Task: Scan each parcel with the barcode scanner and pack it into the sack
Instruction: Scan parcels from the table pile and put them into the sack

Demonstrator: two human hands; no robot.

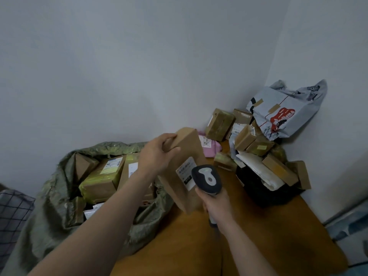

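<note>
One tall brown cardboard parcel (187, 150), centre of frame, is held tilted above the near edge of the orange-brown worktop (258, 236), its top end leaning toward the upper left. A white shipping label (186, 172) is on the face turned right. The left hand (157, 154) grips the parcel's upper end: fingers (168, 136) curled over the top edge, thumb pressed against the near face. The right hand (216, 206), just right of and below the parcel, has its fingers wrapped round the handle of the barcode scanner (208, 179), which is dark grey with a pale top panel. The scanner head overlaps the label's lower right corner in view; contact cannot be told. One green woven sack (59, 206) stands left of centre with its mouth open, against the worktop's left side. It contains several brown boxes (101, 176), some bound in yellow-green tape and some bearing white labels. An unsorted pile (245, 136) lies right of centre, at the worktop's far corner against the wall. It holds small brown cartons, one pink mailer (211, 148) and one white padded envelope (256, 168) lying on a black bag (258, 188). One grey printed mailer bag (286, 110) with a red graphic sits at the upper right of the pile, leaning into the wall corner. Checked fabric (12, 212) shows at the lower left edge of the frame.
</note>
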